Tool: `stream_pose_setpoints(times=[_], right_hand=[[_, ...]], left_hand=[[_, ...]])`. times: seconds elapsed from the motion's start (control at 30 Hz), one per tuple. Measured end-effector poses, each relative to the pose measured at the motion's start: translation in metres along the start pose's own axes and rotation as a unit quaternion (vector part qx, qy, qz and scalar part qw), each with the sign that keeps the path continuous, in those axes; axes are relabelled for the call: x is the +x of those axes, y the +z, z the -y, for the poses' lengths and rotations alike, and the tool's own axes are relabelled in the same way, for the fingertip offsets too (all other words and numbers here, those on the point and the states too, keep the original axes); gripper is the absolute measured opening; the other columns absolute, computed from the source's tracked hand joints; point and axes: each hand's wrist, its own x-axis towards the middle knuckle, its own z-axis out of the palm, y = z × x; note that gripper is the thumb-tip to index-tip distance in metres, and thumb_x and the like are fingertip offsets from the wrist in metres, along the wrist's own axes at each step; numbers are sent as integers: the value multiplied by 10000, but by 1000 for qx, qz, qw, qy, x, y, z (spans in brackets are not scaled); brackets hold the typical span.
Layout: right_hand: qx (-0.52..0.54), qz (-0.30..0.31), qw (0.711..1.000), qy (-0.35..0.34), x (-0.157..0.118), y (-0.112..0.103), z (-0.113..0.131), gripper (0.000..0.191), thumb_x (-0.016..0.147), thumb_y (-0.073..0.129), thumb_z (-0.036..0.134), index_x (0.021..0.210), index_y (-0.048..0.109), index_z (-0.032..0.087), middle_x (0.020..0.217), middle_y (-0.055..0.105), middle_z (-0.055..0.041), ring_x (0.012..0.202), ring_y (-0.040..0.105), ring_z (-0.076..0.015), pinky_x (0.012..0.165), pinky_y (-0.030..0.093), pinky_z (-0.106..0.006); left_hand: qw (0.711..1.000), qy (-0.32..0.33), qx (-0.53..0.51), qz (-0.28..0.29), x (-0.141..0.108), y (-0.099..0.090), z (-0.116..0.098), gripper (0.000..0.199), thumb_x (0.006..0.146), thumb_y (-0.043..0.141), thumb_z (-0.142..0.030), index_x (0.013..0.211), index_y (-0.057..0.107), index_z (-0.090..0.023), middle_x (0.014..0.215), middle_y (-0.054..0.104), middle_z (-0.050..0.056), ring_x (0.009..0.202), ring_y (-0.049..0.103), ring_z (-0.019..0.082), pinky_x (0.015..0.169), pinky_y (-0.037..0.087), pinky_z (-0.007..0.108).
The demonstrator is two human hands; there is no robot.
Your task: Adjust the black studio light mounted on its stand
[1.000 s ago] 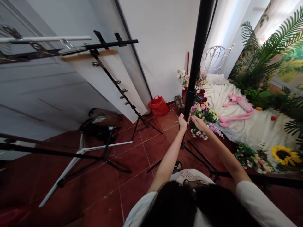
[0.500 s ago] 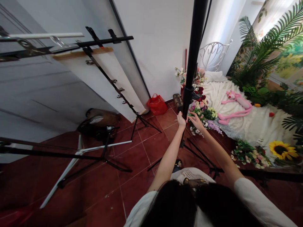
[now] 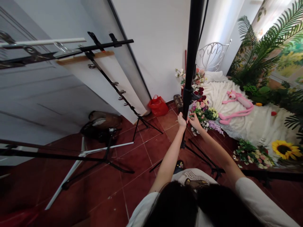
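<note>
A tall black stand pole (image 3: 190, 72) rises through the middle of the view, its joint collar above my hands and its tripod legs on the red tiles. My left hand (image 3: 181, 120) is wrapped round the lower part of this pole from the left side. Just right of the pole is my right hand (image 3: 195, 121), its fingers bent and drawn toward one another; whether something small sits between them is hidden. Bunches of artificial flowers (image 3: 201, 105) lie behind my right hand, beyond the pole.
At left, a black stand with clips holds a white backdrop roll (image 3: 99, 85). White and black tripod legs (image 3: 94, 150) spread over the floor. A red bag (image 3: 158, 105) sits by the wall. The bed (image 3: 213, 91) at right bears a pink plush toy (image 3: 242, 102).
My right hand's fingers have drawn closer together beside the pole. My left hand stays on the pole. The whole view has shifted slightly, with the left-hand stands a little lower and further right.
</note>
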Motion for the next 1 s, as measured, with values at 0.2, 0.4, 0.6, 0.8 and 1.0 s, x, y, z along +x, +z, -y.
stream_pose_setpoints(times=[0.2,0.4,0.6,0.8,1.0], right_hand=[[-31,-42,994,97,12,4,13,219,652,649,256,827,533,195,570,523,68,520,504,-98,534,414,-201],[226,13,969,103,2,-3,12,251,684,612,269,923,572,202,778,633,22,656,588,-99,632,482,-214],[328,32,939,99,-11,-7,7,318,702,665,306,987,545,233,824,649,30,715,609,-95,643,494,-197],[113,5,993,37,-1,-9,7,304,740,652,435,912,569,199,624,592,47,519,521,-79,473,395,-169],[-166,35,978,118,27,-10,28,177,743,674,333,790,628,170,451,518,47,425,501,-91,444,362,-182]], left_hand=[[1000,7,14,12,1,-1,1,640,868,213,-627,415,374,-204,300,348,-11,281,343,70,343,256,214],[1000,-3,3,7,3,-2,6,647,858,223,-653,437,409,-197,328,376,-15,280,338,69,331,240,217],[1000,-14,6,-4,1,-2,4,683,842,218,-691,422,420,-192,319,379,-11,277,349,71,341,259,225],[1000,-16,-5,-4,1,-1,4,655,854,221,-660,437,419,-196,332,389,-11,275,343,70,336,248,224],[1000,-8,13,-13,1,-1,5,654,854,215,-650,427,419,-198,319,365,-15,275,340,73,334,231,223]])
